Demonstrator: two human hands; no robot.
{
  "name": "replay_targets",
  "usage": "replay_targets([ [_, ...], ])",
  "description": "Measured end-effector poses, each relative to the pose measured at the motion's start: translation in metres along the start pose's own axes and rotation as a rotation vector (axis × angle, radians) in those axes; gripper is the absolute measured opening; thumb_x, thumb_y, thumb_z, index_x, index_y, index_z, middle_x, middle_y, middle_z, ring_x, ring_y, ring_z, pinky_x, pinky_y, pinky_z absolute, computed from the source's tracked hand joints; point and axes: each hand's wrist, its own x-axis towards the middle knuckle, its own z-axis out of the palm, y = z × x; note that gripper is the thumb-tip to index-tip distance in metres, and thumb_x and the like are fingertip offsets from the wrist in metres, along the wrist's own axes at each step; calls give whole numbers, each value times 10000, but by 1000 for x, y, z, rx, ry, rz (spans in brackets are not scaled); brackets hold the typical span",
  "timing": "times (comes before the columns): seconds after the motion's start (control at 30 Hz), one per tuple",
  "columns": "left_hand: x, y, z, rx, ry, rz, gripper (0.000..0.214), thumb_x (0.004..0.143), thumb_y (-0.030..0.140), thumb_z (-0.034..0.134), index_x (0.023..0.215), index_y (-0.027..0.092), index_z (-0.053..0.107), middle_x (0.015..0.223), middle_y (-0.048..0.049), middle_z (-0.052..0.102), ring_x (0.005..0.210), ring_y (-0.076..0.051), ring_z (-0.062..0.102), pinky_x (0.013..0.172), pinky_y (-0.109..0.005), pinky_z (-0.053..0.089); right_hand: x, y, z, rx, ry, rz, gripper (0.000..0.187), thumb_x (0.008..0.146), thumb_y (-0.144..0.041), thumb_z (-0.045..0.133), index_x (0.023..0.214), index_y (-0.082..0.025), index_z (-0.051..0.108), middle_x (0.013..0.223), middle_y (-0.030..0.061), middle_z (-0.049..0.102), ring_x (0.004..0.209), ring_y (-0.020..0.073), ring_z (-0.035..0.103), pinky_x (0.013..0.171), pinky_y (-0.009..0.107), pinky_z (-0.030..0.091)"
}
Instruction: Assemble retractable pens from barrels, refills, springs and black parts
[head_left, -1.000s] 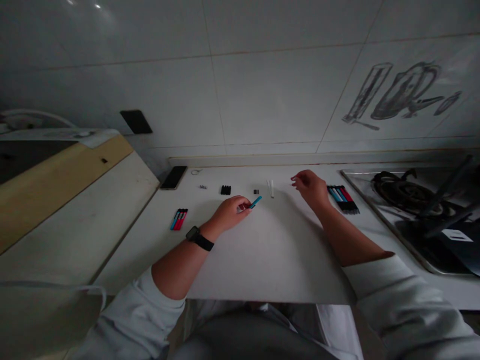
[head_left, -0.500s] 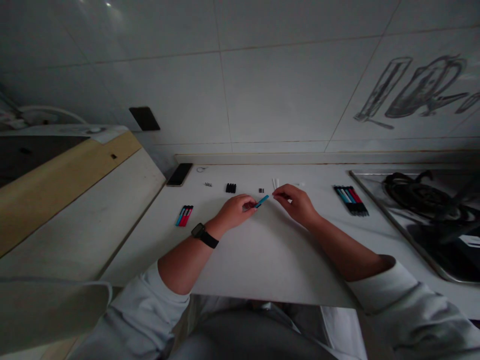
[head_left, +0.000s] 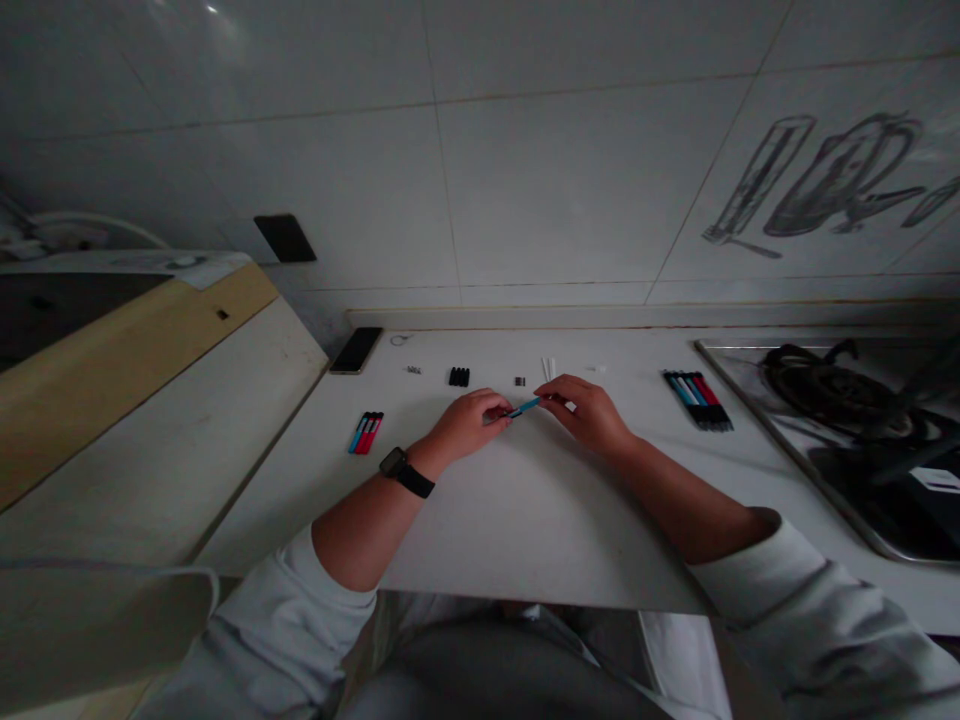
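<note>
My left hand [head_left: 471, 420], wearing a black watch, pinches a slim blue pen barrel [head_left: 527, 406] with a dark lower part near the fingers. The barrel points up and to the right, above the counter. At its far end the fingertips of my right hand [head_left: 583, 408] are pinched together, meeting the barrel; whatever small piece they hold is hidden. Just behind the hands lie thin white sticks [head_left: 549, 367], like refills, and a small cluster of dark parts [head_left: 520, 381]. Several black caps or grips [head_left: 459, 377] sit behind my left hand, with tiny metallic pieces [head_left: 412, 370] farther left.
Blue and red pen barrels [head_left: 366, 433] lie at left on the white counter [head_left: 525, 520]. More pens with black ends [head_left: 697, 400] are at right, beside a gas stove [head_left: 825, 400]. A phone [head_left: 357, 350] is at back left; small clear pieces [head_left: 595, 369] are near the wall.
My right hand has moved slightly left, closing the gap to the end of the blue barrel. My left hand keeps its hold in about the same place.
</note>
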Motion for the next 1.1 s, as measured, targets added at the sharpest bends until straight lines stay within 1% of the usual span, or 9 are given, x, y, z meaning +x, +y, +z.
replay_targets([
  [0.17,0,1,0,-16,25,21,87,907,189,719,995,193,720,947,-42,715,879,-183,661,816,-329,519,-1,4,9,233,-3,162,332,910,-491,731,1103,-222,756,939,81,760,802,209,709,747,347,592],
  [0.27,0,3,0,-28,22,33,77,902,189,727,977,191,715,938,-40,716,869,-180,662,814,-328,518,0,3,14,371,-14,242,342,866,-505,765,1050,-218,756,951,74,761,815,203,718,772,352,594],
  [0.43,-2,7,-1,-87,-21,68,121,911,245,736,1015,196,701,983,-48,727,893,-181,674,830,-327,531,2,-6,12,569,-16,301,321,854,-491,791,1033,-226,766,1007,61,762,900,191,708,862,357,577],
  [0.57,-3,8,-3,-90,9,70,158,977,324,665,1062,192,685,1019,-61,725,928,-186,673,868,-342,530,4,-6,6,617,60,334,343,895,-514,750,1112,-250,771,1047,57,759,949,195,697,909,375,572],
  [0.7,-2,5,-3,-62,24,37,163,1020,325,592,1077,200,681,1043,-60,725,942,-185,673,878,-347,531,4,-1,2,516,107,292,359,941,-526,689,1175,-257,739,1052,63,736,941,195,694,878,369,587],
  [0.83,-1,3,-2,-27,51,1,149,1021,306,586,1075,207,684,1060,-60,733,966,-192,682,888,-358,537,3,-3,-2,340,81,209,358,980,-496,637,1231,-243,680,1042,81,727,931,203,703,827,352,601],
  [0.9,0,2,-1,-14,57,-11,134,1013,285,594,1074,208,685,1060,-60,735,960,-192,682,886,-360,542,2,-5,-5,188,9,144,286,1000,-428,609,1185,-227,693,1024,91,735,909,207,705,812,346,594],
  [0.97,0,1,-1,-2,54,-12,120,997,255,606,1073,208,686,1052,-59,734,942,-189,680,882,-359,545,1,-7,-8,19,-123,50,215,1007,-327,580,1131,-219,720,1040,99,743,920,214,703,835,349,577],
  [1.1,-1,-1,0,0,50,0,124,976,213,620,1078,207,690,1046,-57,728,925,-179,673,880,-350,546,-1,-10,-9,-209,-382,-90,258,986,-169,527,1110,-214,748,1041,101,732,959,225,688,877,342,537],
])
